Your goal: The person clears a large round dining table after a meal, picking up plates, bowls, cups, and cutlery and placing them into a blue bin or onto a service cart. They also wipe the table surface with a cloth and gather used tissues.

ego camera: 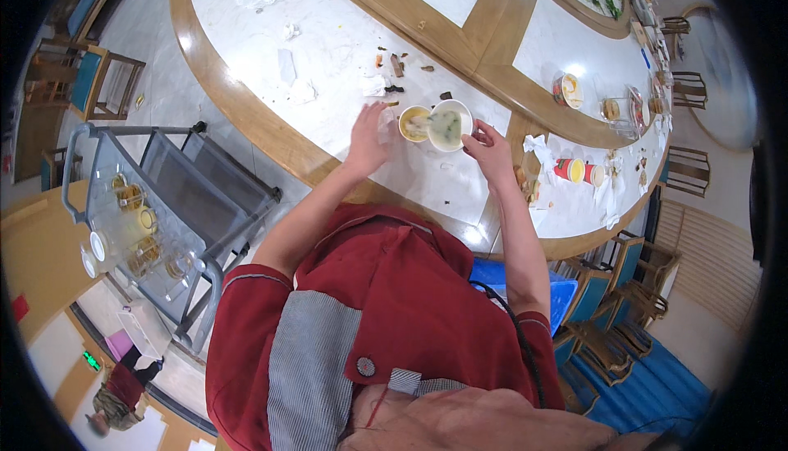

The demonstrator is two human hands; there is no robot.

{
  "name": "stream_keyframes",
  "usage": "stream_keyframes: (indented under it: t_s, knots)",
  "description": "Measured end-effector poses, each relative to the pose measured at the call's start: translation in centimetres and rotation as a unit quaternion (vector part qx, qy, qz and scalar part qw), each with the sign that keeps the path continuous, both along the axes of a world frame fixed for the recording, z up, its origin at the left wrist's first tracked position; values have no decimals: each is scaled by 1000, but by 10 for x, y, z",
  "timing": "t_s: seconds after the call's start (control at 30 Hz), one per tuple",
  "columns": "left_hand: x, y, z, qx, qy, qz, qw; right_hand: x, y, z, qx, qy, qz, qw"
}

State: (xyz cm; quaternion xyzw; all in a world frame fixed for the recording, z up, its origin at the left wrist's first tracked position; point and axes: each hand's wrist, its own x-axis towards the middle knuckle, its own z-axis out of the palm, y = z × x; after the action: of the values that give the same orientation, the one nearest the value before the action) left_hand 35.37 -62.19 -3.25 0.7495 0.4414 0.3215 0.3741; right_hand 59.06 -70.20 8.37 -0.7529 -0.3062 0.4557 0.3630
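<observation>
My right hand (489, 152) grips the rim of a white bowl (466, 117), tipped so that cloudy greenish soup with dark bits shows inside. The bowl's left edge overlaps a smaller cup (403, 123) with yellowish contents. Left of that cup, my left hand (368, 137) has its fingers spread beside a clear, see-through item (386, 126); whether it grips that item is unclear. Crumpled tissue (373, 86) and dark food scraps (397, 65) lie on the round table (345, 38) beyond my hands.
Red paper cups (567, 169) and used napkins (537, 149) lie to the right. A grey trolley (203, 174) with cups and glasses stands left. A blue bin (557, 294) is at my right side, near stacked chairs (606, 328). Another person (123, 392) is farther off.
</observation>
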Motion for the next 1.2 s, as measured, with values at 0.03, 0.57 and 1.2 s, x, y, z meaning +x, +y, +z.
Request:
stream_keyframes:
  t_s: [0.03, 0.57, 1.2]
  knots:
    - [-13, -3, 0, -3, 13, 21, 1000, -2, 0, 1, 9, -12, -3, 1000]
    - [-187, -14, 2, -109, 37, 133, 984, -8, -28, -17, 97, 385, -193, 897]
    - [-170, -61, -5, -113, 137, 160, 971, 280, -221, 16, 203, 87, -494, 841]
